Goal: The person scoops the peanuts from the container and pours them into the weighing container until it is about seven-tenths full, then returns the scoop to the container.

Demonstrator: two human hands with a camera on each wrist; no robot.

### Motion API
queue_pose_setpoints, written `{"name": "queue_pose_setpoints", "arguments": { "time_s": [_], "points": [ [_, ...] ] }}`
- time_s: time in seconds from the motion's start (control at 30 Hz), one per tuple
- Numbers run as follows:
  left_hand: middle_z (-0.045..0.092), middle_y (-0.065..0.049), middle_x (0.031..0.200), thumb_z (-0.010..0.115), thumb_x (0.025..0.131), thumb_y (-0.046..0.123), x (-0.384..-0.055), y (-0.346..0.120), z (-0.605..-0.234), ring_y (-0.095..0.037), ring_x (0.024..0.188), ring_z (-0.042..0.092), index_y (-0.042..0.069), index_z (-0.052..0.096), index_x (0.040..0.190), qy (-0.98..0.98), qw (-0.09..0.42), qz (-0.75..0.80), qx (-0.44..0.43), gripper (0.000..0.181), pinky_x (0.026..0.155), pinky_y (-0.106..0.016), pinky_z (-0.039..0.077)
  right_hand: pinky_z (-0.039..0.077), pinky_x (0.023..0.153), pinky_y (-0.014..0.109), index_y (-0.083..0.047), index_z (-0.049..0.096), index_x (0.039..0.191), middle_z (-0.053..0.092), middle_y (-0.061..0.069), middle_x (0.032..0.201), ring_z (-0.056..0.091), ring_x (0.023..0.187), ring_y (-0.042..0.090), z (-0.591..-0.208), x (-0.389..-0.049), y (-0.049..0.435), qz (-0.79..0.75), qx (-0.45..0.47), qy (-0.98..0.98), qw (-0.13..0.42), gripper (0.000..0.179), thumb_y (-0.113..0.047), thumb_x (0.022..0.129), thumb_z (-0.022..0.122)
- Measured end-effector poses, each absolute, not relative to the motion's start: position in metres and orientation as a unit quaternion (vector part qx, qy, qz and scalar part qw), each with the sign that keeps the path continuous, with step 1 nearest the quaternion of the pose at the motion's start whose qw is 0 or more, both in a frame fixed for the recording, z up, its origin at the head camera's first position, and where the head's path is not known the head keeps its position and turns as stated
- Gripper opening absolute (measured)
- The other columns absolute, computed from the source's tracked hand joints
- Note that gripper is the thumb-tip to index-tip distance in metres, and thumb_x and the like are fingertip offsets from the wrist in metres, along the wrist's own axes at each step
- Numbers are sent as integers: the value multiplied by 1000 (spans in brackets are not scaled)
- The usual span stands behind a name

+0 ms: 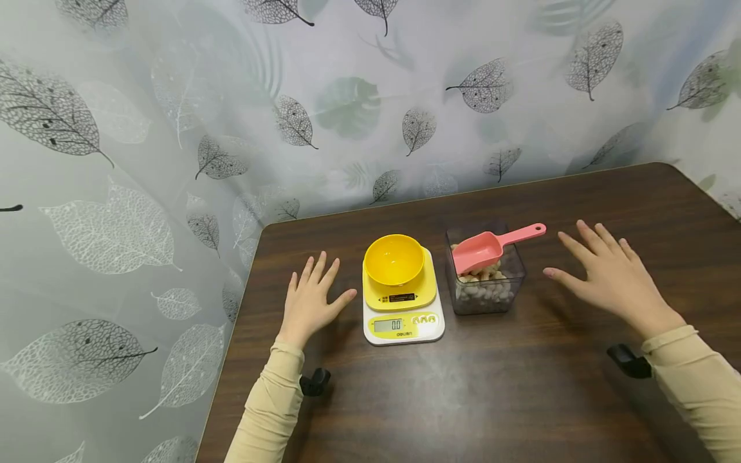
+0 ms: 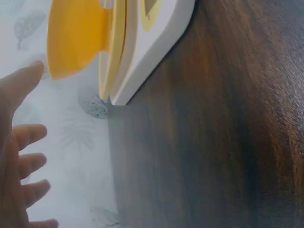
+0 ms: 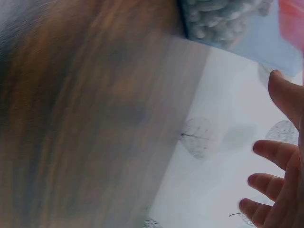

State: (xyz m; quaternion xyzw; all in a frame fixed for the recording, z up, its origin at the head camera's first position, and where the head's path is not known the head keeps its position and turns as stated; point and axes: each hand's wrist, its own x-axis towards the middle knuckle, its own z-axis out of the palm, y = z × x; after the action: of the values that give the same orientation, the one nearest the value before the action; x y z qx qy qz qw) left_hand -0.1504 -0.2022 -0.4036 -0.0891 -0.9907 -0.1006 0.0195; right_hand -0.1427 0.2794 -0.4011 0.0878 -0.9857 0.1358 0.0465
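Observation:
A yellow bowl (image 1: 395, 260) sits on the yellow plate of a white kitchen scale (image 1: 404, 326), whose display reads 0.0. Right beside it stands a clear square container (image 1: 485, 297) partly filled with pale, curved nuts that look like cashews (image 1: 483, 273). A pink scoop (image 1: 479, 252) lies across the container, its handle reaching out past the right rim. My left hand (image 1: 311, 301), fingers spread, hovers left of the scale, holding nothing. To the container's right, my right hand (image 1: 615, 278) is likewise spread, apart from the scoop's handle.
Everything stands on a dark brown wooden table (image 1: 463, 399). Behind it and along its left side, a wall covering (image 1: 347, 161) with a leaf pattern rises close to the table's edges. Black wrist cameras show on the left wrist (image 1: 315, 382) and right wrist (image 1: 628, 361).

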Motion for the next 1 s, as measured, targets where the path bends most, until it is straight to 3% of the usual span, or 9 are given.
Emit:
{"name": "queue_pose_setpoints", "arguments": {
  "time_s": [0.1, 0.2, 0.5, 0.7, 0.93, 1.0],
  "points": [
    [22, -5, 156, 43, 85, 68, -150, -200, -400, -28, 144, 21, 24, 35, 145, -990, 29, -105, -90, 75, 114, -57, 17, 24, 100, 69, -5, 42, 139, 28, 28, 147, 25, 133, 49, -395, -144, 277, 137, 98, -984, 59, 76, -56, 84, 57],
    [28, -7, 154, 45, 85, 67, -151, -197, -397, -30, 141, 28, 20, 44, 141, -990, 39, -105, -90, 73, 113, -56, 22, 32, 90, 70, -1, 49, 131, 37, 31, 139, 35, 121, 52, -391, -145, 275, 129, 102, -985, 61, 72, -55, 84, 59],
    [41, -10, 146, 51, 86, 60, -151, -185, -387, -34, 130, 45, 15, 54, 131, -985, 84, -117, -99, 64, 107, -54, 34, 35, 88, 69, 0, 53, 127, 43, 30, 134, 39, 119, 49, -377, -145, 268, 154, 84, -983, 49, 65, -53, 88, 54],
    [50, -11, 139, 57, 86, 53, -150, -174, -381, -33, 120, 54, 13, 58, 127, -978, 132, -118, -110, 57, 97, -50, 45, 38, 83, 64, 0, 55, 123, 50, 28, 126, 45, 113, 45, -371, -145, 270, 206, 68, -972, 94, 54, -44, 92, 53],
    [58, -10, 130, 60, 87, 45, -152, -160, -376, -31, 112, 59, 10, 59, 124, -968, 171, -127, -130, 51, 94, -46, 48, 41, 70, 54, 0, 55, 123, 57, 23, 112, 54, 89, 36, -370, -146, 267, 253, 69, -953, 149, 47, -35, 93, 54],
    [60, -10, 127, 60, 87, 44, -153, -155, -375, -30, 110, 61, 10, 60, 123, -965, 182, -133, -133, 49, 94, -45, 48, 42, 69, 44, -1, 56, 123, 60, 20, 107, 54, 86, 28, -370, -147, 265, 266, 72, -947, 167, 44, -33, 93, 54]
  ]
}}
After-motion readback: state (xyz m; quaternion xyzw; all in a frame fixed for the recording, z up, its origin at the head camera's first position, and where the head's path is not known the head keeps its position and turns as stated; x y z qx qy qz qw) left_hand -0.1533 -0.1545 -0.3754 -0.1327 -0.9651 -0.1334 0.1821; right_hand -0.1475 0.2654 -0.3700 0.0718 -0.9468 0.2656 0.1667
